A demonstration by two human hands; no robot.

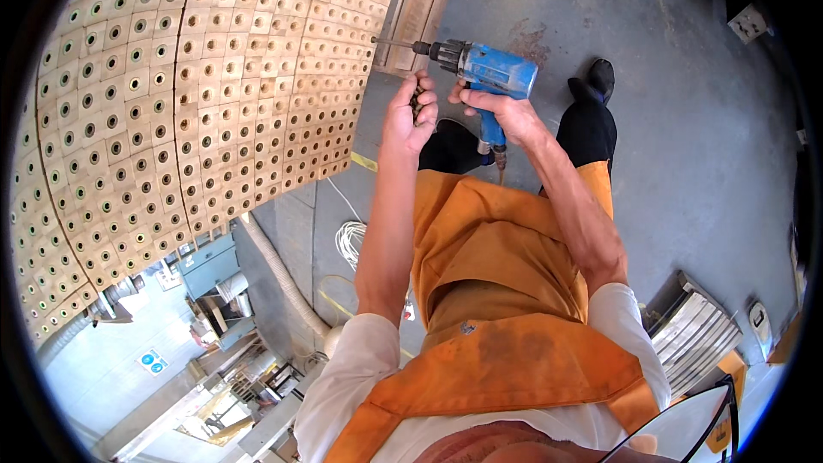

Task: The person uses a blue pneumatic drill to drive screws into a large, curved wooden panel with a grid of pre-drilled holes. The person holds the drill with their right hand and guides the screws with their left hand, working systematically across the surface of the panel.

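Observation:
My right hand (507, 113) is wrapped round the handle of a blue air drill (497, 69), and a hose fitting hangs from the handle's base. From the chuck a long thin driver bit points left, its tip at the right edge of a big stack of wooden blocks (249, 60). Whether the tip sits in a hole, I cannot tell. My left hand (411, 111) is half closed, palm up, below the chuck; several small brassy metal inserts (417, 101) lie in it, partly hidden by the fingers. Many block holes have metal-rimmed inserts; others look like bare wood.
A wooden frame (424, 9) stands beyond the stack. On the grey floor lie a coiled white cable (350, 242) and a ribbed hose (283, 270). Stacked boards (693, 330) stand at the lower right, and a cluttered workbench (257, 394) is at the lower left.

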